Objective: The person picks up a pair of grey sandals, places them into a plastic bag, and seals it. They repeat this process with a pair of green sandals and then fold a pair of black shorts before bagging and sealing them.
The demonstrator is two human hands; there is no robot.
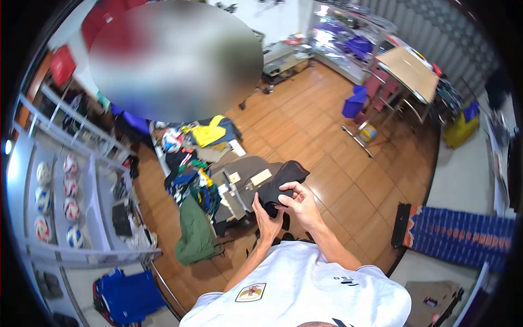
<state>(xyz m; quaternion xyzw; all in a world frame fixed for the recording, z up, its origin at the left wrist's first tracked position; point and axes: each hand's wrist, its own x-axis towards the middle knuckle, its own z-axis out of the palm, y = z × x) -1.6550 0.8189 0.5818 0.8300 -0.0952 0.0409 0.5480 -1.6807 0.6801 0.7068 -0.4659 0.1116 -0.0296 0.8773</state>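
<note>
A dark, folded piece of cloth (283, 183), possibly a garment, is held up in front of my chest. My left hand (267, 220) supports its lower left side, thumb and fingers around the bunched edge. On the right, my right hand (300, 204) has curled fingers and pinches the near edge of the cloth. Just beyond the hands lies a heap of clothing, with brown-grey garments (243, 170) bearing pale tags. A green garment (194, 233) hangs at the heap's near left, and a yellow one (209, 132) lies at its far end.
Shelves (101, 218) with several footballs stand left. A blue garment (131, 297) lies lower left. A wooden-topped table (409, 71) and purple bin (355, 102) stand at the back right. Patterned blue cloth (463, 235) lies right. Brown tiles (338, 180) cover the floor. A blurred oval hides the upper left.
</note>
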